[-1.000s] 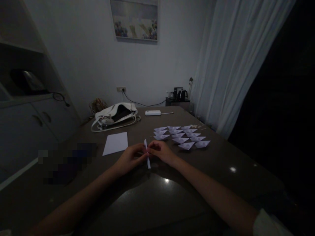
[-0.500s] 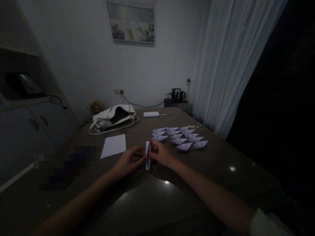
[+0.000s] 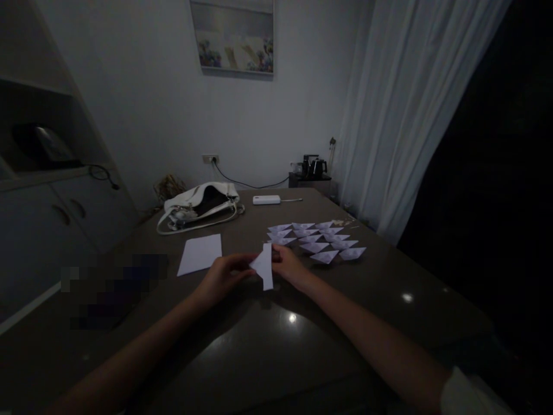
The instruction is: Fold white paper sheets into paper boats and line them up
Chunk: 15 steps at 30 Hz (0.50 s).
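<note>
Between my two hands is a folded white paper (image 3: 266, 268), shaped like a triangle with a straight band along its right side. My left hand (image 3: 224, 275) pinches its pointed left tip. On the other side, the fingers of my right hand (image 3: 288, 267) grip the band, partly hidden behind the paper. The paper is held just above the dark table (image 3: 242, 357). Several folded paper boats (image 3: 325, 257) stand in rows beyond my right hand. A stack of white paper sheets (image 3: 201, 253) lies beyond my left hand.
A white handbag (image 3: 201, 202) lies at the table's far left. Near the far edge is a white power bank (image 3: 266, 200) with a short cable. Small pale bits (image 3: 343, 222) are scattered behind the boats. A black kettle (image 3: 318, 168) stands by the wall.
The folded paper has turned from edge-on to showing its flat triangular face. My left hand has shifted slightly left to its tip, and my right hand slightly right. The boats have not moved.
</note>
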Tool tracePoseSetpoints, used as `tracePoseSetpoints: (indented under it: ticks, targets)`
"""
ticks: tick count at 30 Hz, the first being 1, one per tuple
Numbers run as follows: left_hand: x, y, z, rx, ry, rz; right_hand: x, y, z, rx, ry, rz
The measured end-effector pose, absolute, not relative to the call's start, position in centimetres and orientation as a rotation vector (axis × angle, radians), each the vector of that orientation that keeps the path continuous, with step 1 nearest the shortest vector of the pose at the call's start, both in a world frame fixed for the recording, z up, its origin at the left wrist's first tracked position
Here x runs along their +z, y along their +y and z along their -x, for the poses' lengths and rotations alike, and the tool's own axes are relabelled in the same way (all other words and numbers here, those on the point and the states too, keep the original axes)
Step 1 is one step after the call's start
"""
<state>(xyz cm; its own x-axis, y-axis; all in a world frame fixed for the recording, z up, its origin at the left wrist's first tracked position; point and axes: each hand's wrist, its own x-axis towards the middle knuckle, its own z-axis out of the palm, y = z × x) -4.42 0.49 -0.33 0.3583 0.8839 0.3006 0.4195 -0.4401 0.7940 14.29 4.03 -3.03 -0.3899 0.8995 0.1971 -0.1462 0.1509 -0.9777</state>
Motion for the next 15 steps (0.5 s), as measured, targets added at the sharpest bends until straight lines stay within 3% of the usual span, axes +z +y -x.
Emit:
tracePoseSetpoints:
  ticks: [15]
  targets:
    - [0.3,0.0,4.2,0.935,1.113,-1.947,-4.0,4.8,-14.1,1.173,-1.664,0.807]
